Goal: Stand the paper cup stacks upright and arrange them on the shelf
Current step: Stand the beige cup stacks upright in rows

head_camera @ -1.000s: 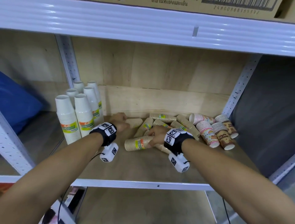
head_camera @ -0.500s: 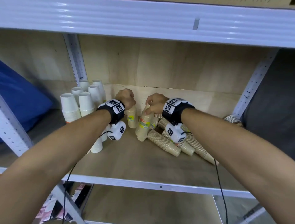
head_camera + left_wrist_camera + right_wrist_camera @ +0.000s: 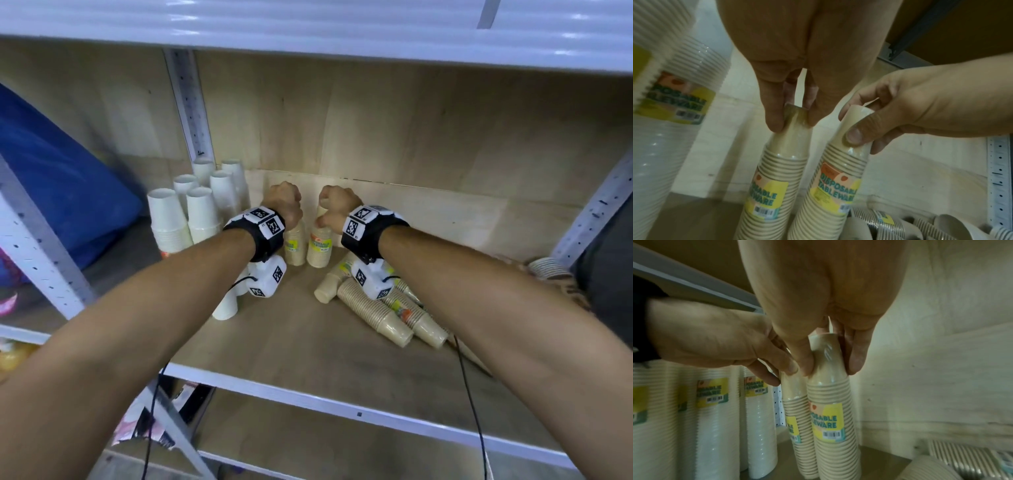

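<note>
Two beige paper cup stacks in clear wrap stand upright side by side near the shelf's back wall. My left hand [image 3: 282, 202] [image 3: 793, 123] pinches the top of the left stack [image 3: 296, 248] [image 3: 772, 186]. The top of the right stack [image 3: 319, 248] [image 3: 830, 418] sits between the thumb and fingers of my right hand [image 3: 337, 202] [image 3: 830, 366]. Both stacks carry yellow labels. The left wrist view also shows the right stack [image 3: 834, 186], and the right wrist view shows the left stack [image 3: 793, 410].
Several white cup stacks [image 3: 202, 212] stand upright at the back left by the shelf post [image 3: 188, 106]. Several beige stacks [image 3: 380, 308] lie on the shelf board [image 3: 291, 342] under my right wrist. Patterned cup stacks [image 3: 548, 270] lie at the far right. The upper shelf beam [image 3: 308, 27] hangs overhead.
Both hands have lifted a lying beige stack each, turned them upright and brought them together by the back wall, right of the white stacks.
</note>
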A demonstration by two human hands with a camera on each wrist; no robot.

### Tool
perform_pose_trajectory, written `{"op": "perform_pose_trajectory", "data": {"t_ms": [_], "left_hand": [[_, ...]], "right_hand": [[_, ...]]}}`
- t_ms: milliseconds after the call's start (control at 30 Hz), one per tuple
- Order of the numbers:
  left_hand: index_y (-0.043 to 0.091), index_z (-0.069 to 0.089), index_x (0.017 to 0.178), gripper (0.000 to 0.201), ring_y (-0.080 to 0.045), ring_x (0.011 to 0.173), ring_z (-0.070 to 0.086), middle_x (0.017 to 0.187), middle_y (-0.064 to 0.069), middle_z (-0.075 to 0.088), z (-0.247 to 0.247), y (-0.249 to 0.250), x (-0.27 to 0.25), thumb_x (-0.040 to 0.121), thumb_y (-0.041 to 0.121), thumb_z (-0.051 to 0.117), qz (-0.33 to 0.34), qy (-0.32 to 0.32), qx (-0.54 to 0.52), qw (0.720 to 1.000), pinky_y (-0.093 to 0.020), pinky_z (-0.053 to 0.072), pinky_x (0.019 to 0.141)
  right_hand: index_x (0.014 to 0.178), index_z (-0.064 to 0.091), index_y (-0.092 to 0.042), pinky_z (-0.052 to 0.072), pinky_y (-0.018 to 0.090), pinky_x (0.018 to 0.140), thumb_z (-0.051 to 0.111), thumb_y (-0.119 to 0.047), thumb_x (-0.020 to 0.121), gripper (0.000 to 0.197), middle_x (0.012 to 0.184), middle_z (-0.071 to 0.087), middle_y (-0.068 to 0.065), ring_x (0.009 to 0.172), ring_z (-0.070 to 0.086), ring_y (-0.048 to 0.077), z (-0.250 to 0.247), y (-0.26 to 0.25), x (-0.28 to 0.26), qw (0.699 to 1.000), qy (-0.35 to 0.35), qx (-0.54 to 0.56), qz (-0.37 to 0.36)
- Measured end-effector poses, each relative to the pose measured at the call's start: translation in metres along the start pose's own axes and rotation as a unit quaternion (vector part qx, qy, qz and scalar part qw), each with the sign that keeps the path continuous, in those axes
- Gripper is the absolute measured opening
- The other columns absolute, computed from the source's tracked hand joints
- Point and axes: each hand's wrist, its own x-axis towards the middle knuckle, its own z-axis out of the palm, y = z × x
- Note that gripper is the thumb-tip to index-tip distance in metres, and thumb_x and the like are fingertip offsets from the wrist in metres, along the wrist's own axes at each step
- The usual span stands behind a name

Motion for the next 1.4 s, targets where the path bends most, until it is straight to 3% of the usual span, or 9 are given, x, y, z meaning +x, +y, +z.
{"op": "perform_pose_trajectory", "data": {"t_ms": [167,367,533,667,800,900,1133,1400], "left_hand": [[0.004,0.07,0.111,0.024,-0.029,0.103,0.064,0.118,-0.013,0.066,0.011,-0.007,0.001,0.091,0.006,0.056,-0.018,-0.011,0.016,1.0,-0.029,0.052,0.084],[-0.003,0.067,0.114,0.026,-0.033,0.106,0.063,0.12,-0.019,0.063,0.019,-0.011,0.004,0.094,0.01,0.058,-0.033,-0.033,0.032,0.998,-0.042,0.053,0.092],[-0.001,0.066,0.114,0.027,-0.032,0.106,0.063,0.12,-0.017,0.064,0.024,-0.011,0.011,0.092,0.013,0.06,-0.049,-0.038,0.017,0.998,-0.041,0.054,0.091],[0.002,0.065,0.116,0.028,-0.031,0.108,0.061,0.122,-0.015,0.061,0.028,-0.014,0.016,0.092,0.014,0.056,-0.058,-0.043,0.004,0.997,-0.038,0.053,0.092],[0.003,0.067,0.107,0.024,-0.03,0.103,0.061,0.116,-0.014,0.064,0.03,-0.015,0.019,0.093,0.014,0.051,-0.054,-0.035,0.013,0.998,-0.033,0.053,0.082],[0.003,0.066,0.109,0.024,-0.031,0.101,0.063,0.112,-0.014,0.066,0.032,-0.014,0.019,0.093,0.016,0.054,-0.062,-0.017,0.012,0.998,-0.036,0.055,0.084],[0.006,0.064,0.113,0.027,-0.031,0.102,0.063,0.119,-0.013,0.06,0.031,-0.015,0.02,0.09,0.018,0.054,-0.085,-0.018,-0.008,0.996,-0.038,0.055,0.088],[0.003,0.065,0.113,0.028,-0.033,0.104,0.063,0.118,-0.017,0.063,0.031,-0.016,0.02,0.093,0.018,0.054,-0.068,-0.01,0.002,0.998,-0.039,0.055,0.089]], "right_hand": [[0.114,0.054,-0.016,0.052,0.04,0.093,0.075,-0.019,0.074,0.046,0.126,0.057,0.011,0.109,0.059,0.032,0.022,0.003,0.013,1.0,-0.02,0.011,-0.007],[0.116,0.054,-0.013,0.053,0.041,0.092,0.072,-0.016,0.076,0.044,0.124,0.059,0.012,0.108,0.06,0.033,0.034,0.007,0.023,0.999,-0.041,0.004,-0.02],[0.116,0.056,-0.01,0.053,0.035,0.086,0.071,-0.016,0.078,0.041,0.12,0.061,0.011,0.107,0.06,0.033,0.039,0.014,0.028,0.999,-0.05,0.0,-0.021],[0.129,0.054,-0.009,0.049,0.032,0.097,0.068,-0.016,0.083,0.048,0.131,0.061,0.005,0.118,0.058,0.026,0.041,0.022,0.029,0.999,-0.033,0.026,-0.029],[0.139,0.048,-0.011,0.046,0.031,0.102,0.064,-0.014,0.087,0.054,0.133,0.06,0.001,0.123,0.056,0.022,0.041,0.024,0.028,0.998,-0.014,0.041,-0.048],[0.141,0.046,-0.012,0.044,0.03,0.105,0.062,-0.014,0.088,0.055,0.134,0.06,0.001,0.125,0.055,0.022,0.042,0.024,0.028,0.998,-0.017,0.041,-0.05],[0.138,0.05,-0.014,0.044,0.026,0.095,0.063,-0.018,0.088,0.052,0.133,0.06,0.003,0.121,0.056,0.023,0.04,0.024,0.028,0.998,-0.002,0.05,-0.049],[0.137,0.051,-0.016,0.045,0.026,0.095,0.063,-0.017,0.088,0.05,0.133,0.06,0.004,0.12,0.057,0.024,0.042,0.024,0.028,0.998,0.003,0.047,-0.046]]}}
